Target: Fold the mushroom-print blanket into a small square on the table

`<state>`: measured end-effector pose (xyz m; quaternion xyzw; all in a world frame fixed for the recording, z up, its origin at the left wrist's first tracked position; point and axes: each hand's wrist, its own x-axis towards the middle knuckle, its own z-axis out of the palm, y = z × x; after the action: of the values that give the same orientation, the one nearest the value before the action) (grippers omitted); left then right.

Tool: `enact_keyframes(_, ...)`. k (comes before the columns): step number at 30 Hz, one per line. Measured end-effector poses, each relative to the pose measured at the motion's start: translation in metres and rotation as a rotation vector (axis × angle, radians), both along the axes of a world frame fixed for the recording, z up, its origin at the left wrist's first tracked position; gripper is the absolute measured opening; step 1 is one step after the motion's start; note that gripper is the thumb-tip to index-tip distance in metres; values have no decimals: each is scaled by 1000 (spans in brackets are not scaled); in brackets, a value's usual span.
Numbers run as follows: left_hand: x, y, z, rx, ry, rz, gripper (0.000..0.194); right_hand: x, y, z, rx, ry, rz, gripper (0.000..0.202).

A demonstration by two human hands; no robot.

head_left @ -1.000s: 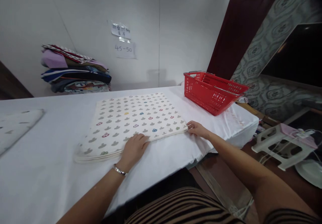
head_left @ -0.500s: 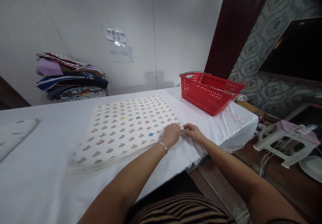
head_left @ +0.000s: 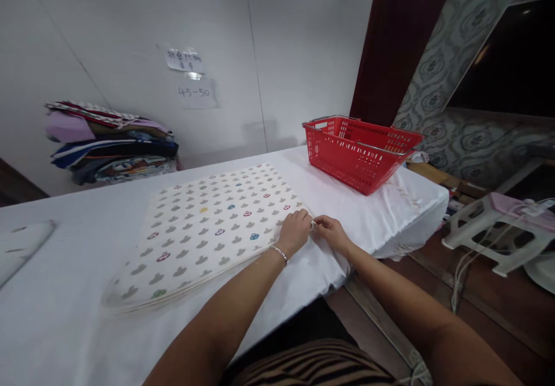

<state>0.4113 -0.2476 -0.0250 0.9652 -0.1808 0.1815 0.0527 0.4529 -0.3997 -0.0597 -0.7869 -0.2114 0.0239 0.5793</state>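
Observation:
A folded white cloth (head_left: 208, 224) with grey motifs and a few coloured ones lies flat on the table, its layers showing along the front edge. At its right front corner my left hand (head_left: 296, 229) is closed on the cloth, knuckles up, with a bracelet (head_left: 280, 253) at the wrist. My right hand (head_left: 332, 231) pinches the tip of that same corner between thumb and fingers, just right of my left hand. The fingertips of both hands are partly hidden.
A red plastic basket (head_left: 362, 155) stands at the table's back right. Several folded fabrics (head_left: 113, 140) are stacked at the back left. Another pale cloth (head_left: 23, 244) lies at the left edge. A white table cover (head_left: 359, 218) spans the tabletop. Right of it stands a stool (head_left: 477, 230).
The view has shifted slightly. Both hands stay at the cloth's right front corner, and the right hand has come slightly closer to the left.

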Motion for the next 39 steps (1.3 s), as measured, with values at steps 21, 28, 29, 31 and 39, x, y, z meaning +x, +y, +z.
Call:
enact_keyframes(21,8,0,4,-64,94,71,10,-5,-1,6,-32,28,24,29)
enact_keyframes(28,9,2,6,-78,159,112,13,-1,0,2,-122,-35,-3,23)
enact_keyframes(29,9,2,6,-83,177,113,14,-1,0,3,-139,-49,-6,21)
enact_keyframes(31,7,1,6,-91,196,108,14,-2,0,4,-183,-86,-10,17)
enact_keyframes(39,-1,-1,4,-106,224,82,18,-13,-1,21,-474,-166,-49,12)
